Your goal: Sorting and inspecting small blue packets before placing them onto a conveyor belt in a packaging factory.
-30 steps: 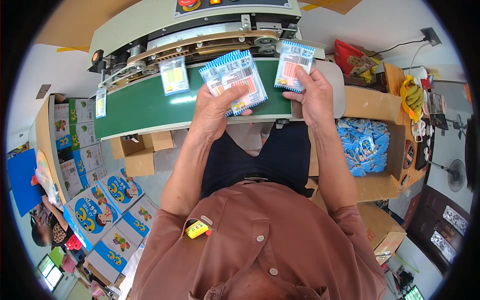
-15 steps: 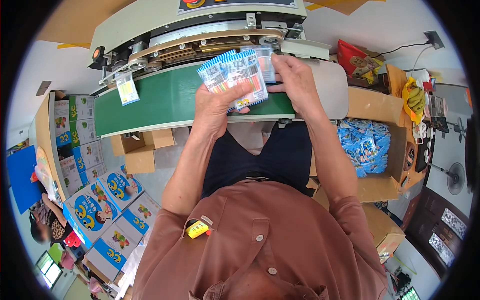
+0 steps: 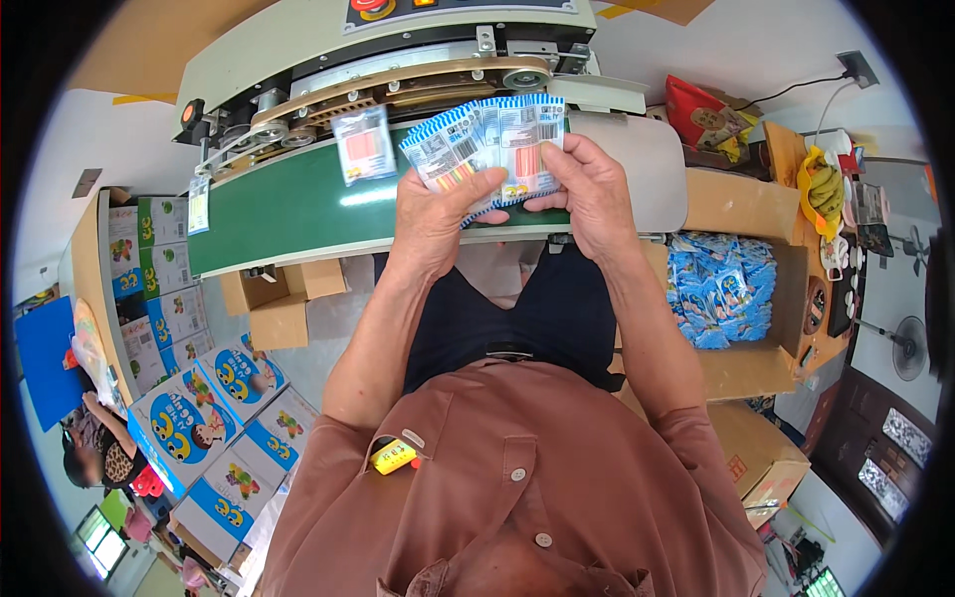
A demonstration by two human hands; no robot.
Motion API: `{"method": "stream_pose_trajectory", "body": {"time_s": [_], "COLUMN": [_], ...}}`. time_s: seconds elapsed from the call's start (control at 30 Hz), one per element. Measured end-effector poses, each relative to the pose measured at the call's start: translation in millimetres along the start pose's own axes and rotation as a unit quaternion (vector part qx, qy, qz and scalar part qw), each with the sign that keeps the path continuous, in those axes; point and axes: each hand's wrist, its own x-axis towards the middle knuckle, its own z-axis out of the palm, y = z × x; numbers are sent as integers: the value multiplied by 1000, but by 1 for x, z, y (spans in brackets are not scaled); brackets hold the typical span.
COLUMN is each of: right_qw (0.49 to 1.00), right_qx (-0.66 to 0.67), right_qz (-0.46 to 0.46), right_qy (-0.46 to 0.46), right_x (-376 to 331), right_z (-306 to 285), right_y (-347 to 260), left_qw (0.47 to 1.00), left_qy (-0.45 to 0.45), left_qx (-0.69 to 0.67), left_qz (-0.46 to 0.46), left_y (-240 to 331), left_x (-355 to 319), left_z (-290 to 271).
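A long band-sealing machine (image 3: 398,60) spans the far side of the scene, its green conveyor belt (image 3: 288,214) running left to right just beyond the person's knees. Over the right end of that belt both hands meet on a fanned stack of small packets (image 3: 487,149), blue-and-white striped along their edges with pink and yellow contents showing. The left hand (image 3: 433,214) cups the stack from below and the left, thumb laid across its face; the right hand (image 3: 587,194) pinches the rightmost packet by its lower right corner. The packets stand with their long axis pointing away from the person, tops toward the sealing rollers, so the belt lies directly under and beyond the hands, the right hand nearer its intake end.

One single packet (image 3: 363,144) rides the belt further left, and a small yellowish one (image 3: 199,204) hangs at the left end. An open carton (image 3: 736,298) at right holds more blue packets. At near left lie flat blue-and-white printed boxes (image 3: 189,418); beyond them, green-and-white ones (image 3: 149,289).
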Motion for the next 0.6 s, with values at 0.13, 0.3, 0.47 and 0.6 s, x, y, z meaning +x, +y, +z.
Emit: {"method": "stream_pose_trajectory", "body": {"time_s": [0.13, 0.3, 0.47, 0.6], "right_qw": [1000, 995, 991, 992], "right_qx": [27, 36, 17, -23], "right_qz": [2, -33, -32, 22], "right_qy": [7, 83, 130, 122], "right_x": [-1, 0, 10, 25], "right_z": [-2, -15, -31, -26], "right_y": [2, 2, -9, -12], "left_qw": [1000, 999, 998, 998], "left_qy": [15, 32, 51, 52], "left_qx": [-16, -24, -18, -16], "left_qz": [-10, 9, 23, 25], "left_y": [-5, -4, 1, 2], "left_x": [2, 2, 0, 0], "left_z": [-1, -4, -10, -10]}}
